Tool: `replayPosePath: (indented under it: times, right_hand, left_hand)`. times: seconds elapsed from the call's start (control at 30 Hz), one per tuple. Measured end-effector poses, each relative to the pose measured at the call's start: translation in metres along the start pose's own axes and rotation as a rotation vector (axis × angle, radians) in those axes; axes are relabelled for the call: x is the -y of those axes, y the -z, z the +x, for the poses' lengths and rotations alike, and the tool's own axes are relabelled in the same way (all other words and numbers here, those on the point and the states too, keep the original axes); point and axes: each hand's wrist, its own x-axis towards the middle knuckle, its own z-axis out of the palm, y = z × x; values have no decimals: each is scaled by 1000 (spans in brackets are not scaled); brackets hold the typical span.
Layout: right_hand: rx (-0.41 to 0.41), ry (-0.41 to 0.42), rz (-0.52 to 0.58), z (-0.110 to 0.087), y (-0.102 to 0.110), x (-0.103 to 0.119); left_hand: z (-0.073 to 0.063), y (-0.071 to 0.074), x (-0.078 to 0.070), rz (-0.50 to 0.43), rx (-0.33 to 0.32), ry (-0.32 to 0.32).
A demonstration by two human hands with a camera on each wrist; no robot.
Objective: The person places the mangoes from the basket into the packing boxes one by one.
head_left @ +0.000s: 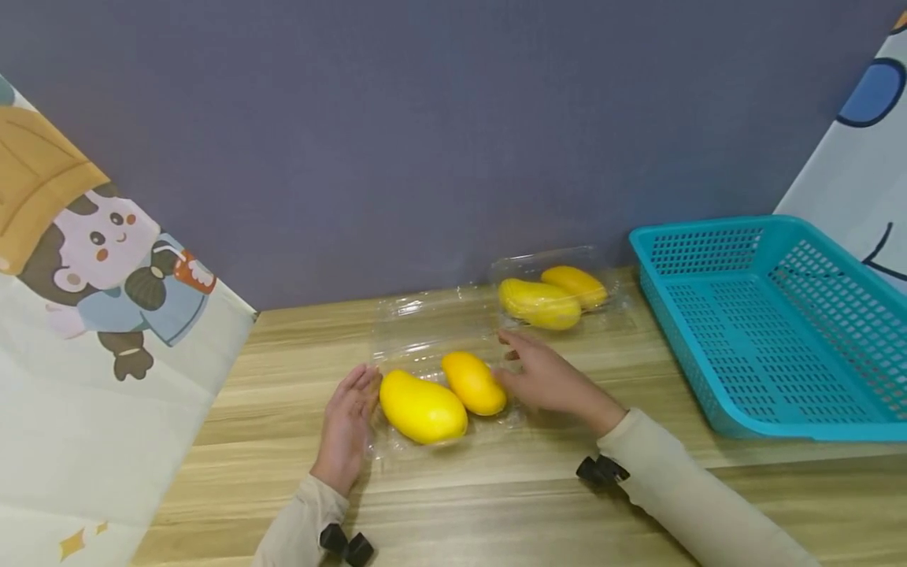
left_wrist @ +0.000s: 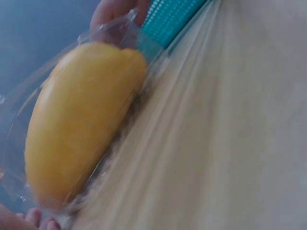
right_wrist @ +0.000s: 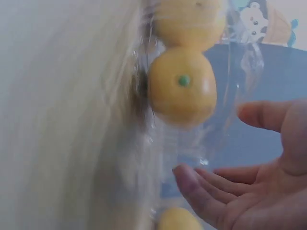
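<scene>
A clear plastic clamshell box lies on the wooden table with its lid folded back toward the wall. Two yellow mangoes sit in it, a larger one on the left and a smaller one on the right. At the box's left side is my left hand, fingers extended along the wall. My right hand is by the right side, its thumb and fingers spread with nothing gripped. In the right wrist view, those fingers are near the plastic edge.
Behind my right hand, a second clear box holds two more mangoes close to the grey-blue back wall. A turquoise perforated basket stands at the right of the table. Cartoon-printed cloth hangs at the left.
</scene>
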Motion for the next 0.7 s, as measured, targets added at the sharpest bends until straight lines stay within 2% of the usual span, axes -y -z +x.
replayPosePath:
  times: [0.1, 0.17, 0.3, 0.47, 0.7]
  right_hand:
    - [45, -64, 208, 5, -5, -5]
    - [48, -106, 305, 8, -8, -6]
    - [45, -194, 450, 11, -12, -7]
    - [86, -270, 534, 12, -13, -7]
    - [75, -267, 574, 13, -14, -5]
  left_hand:
    - [6, 3, -5, 6, 77, 36]
    - [10, 5, -8, 8, 112, 63]
    - [13, 8, -13, 60, 104, 108]
    - [15, 10, -19, 136, 98, 127]
    - [16, 10, -26, 115, 105, 141]
